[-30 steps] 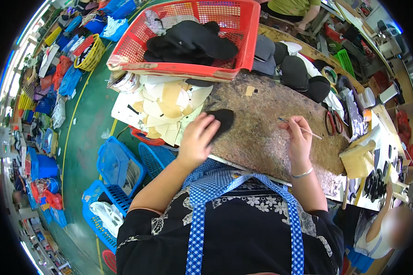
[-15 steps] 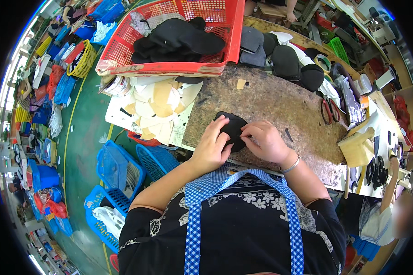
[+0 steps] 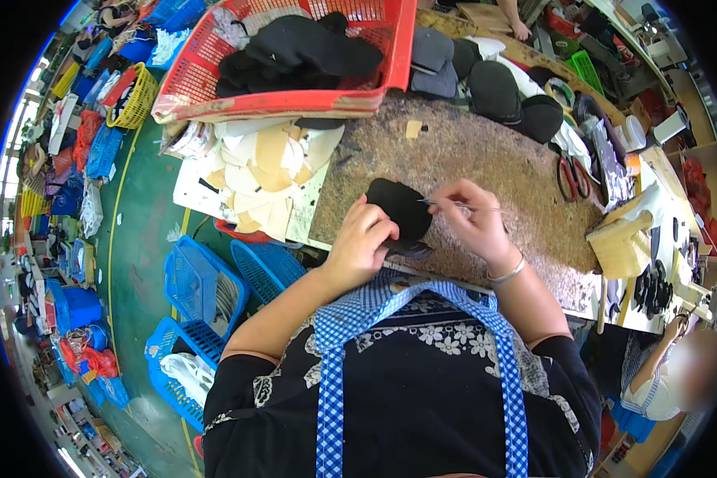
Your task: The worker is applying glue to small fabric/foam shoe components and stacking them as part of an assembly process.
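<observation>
Over the near edge of the worktable, a black rounded fabric piece (image 3: 397, 205) is gripped along its left side by my left hand (image 3: 362, 239), fingers curled over it. A folded dark edge (image 3: 410, 248) hangs below, close to my apron. My right hand (image 3: 472, 219), with a bracelet at the wrist, pinches a thin metal tool (image 3: 427, 201). Its tip is at the right rim of the black piece; a slim part sticks out on the other side of the fingers. The tool's exact kind is too small to make out.
A red basket (image 3: 295, 106) of black pieces stands at the far left of the worktable (image 3: 470, 167). Pale cut scraps (image 3: 267, 171) lie below it. Red-handled scissors (image 3: 573, 178) rest at the right, near a yellowish block (image 3: 620, 248). Blue baskets (image 3: 207, 283) are on the left. Another person sits at right.
My right hand now has a thin metal tool between its fingers and has turned upward. The black piece has been turned so that more of its flat face shows.
</observation>
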The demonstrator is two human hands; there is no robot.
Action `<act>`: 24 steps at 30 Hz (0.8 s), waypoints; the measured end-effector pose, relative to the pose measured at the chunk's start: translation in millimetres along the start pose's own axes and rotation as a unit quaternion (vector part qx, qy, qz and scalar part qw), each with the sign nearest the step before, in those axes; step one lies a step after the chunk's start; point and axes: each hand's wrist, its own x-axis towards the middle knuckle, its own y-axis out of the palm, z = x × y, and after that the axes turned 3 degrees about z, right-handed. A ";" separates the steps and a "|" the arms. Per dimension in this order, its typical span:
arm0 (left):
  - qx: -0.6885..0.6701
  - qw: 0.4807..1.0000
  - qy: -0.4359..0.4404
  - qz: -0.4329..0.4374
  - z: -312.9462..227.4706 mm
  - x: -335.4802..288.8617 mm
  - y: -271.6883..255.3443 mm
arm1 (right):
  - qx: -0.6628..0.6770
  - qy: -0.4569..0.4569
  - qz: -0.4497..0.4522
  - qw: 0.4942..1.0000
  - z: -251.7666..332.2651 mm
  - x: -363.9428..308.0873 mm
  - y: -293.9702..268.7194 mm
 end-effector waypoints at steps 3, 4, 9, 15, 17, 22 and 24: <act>0.015 1.000 -0.013 0.006 -1.9 1.1 -1.8 | -0.156 -0.147 0.067 0.974 -2.3 8.3 7.4; 0.012 1.000 -0.014 0.008 -3.4 -0.1 -0.5 | -0.194 -0.158 0.079 0.965 -8.7 8.2 9.4; 0.005 0.999 -0.029 0.016 -0.9 -1.8 -0.3 | -0.222 -0.169 0.100 0.955 -11.1 10.7 9.3; 0.013 0.999 -0.036 -0.020 -5.1 5.1 -4.7 | -0.221 -0.171 0.093 0.956 -8.5 8.9 7.8; 0.040 0.997 -0.049 -0.036 -7.4 11.1 -8.8 | -0.215 -0.171 0.093 0.957 -2.2 5.9 6.5; -0.064 0.994 -0.093 -0.015 0.4 13.6 -15.6 | 0.151 0.122 -0.148 0.970 -8.4 9.1 -19.8; -0.067 0.994 -0.041 -0.071 -12.4 26.2 -34.7 | -0.073 0.150 -0.134 0.977 -16.6 12.8 -43.6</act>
